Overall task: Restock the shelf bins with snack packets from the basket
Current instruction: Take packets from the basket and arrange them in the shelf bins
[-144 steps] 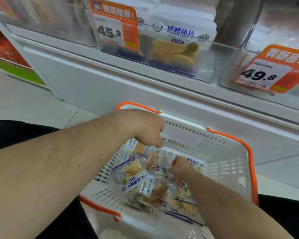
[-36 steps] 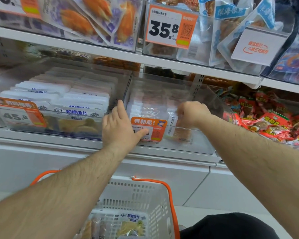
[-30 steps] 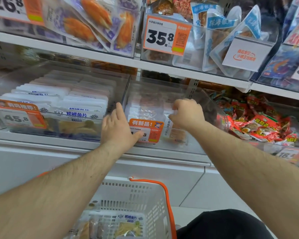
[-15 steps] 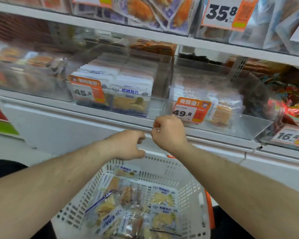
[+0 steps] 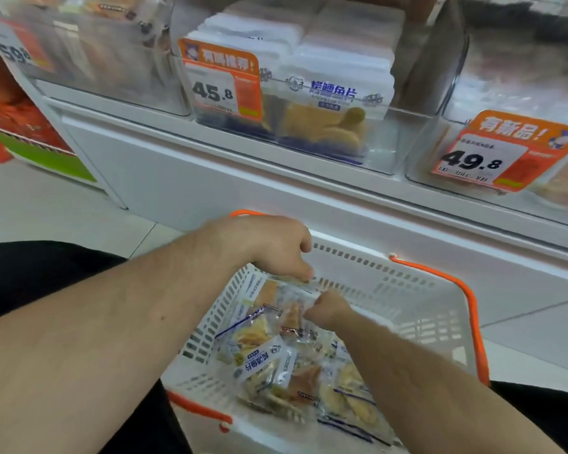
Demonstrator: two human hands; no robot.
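Note:
A white plastic basket with orange handles sits on the floor below the shelf. It holds several clear snack packets with yellow pieces and blue print. My left hand reaches into the basket's far left corner, its curled fingers pinching the top edge of a packet. My right hand is curled in the basket's middle, gripping the same clump of packets. Above, a clear shelf bin marked 45.8 is filled with matching white-topped packets.
A second clear bin with an orange 49.8 tag stands to the right, and another clear bin to the left. The white shelf base rises behind the basket. My dark-clothed knees flank the basket on the tiled floor.
Both hands dropped from the shelf edge down into the basket and took hold of packets. The view tilted down, so the upper shelves left the frame.

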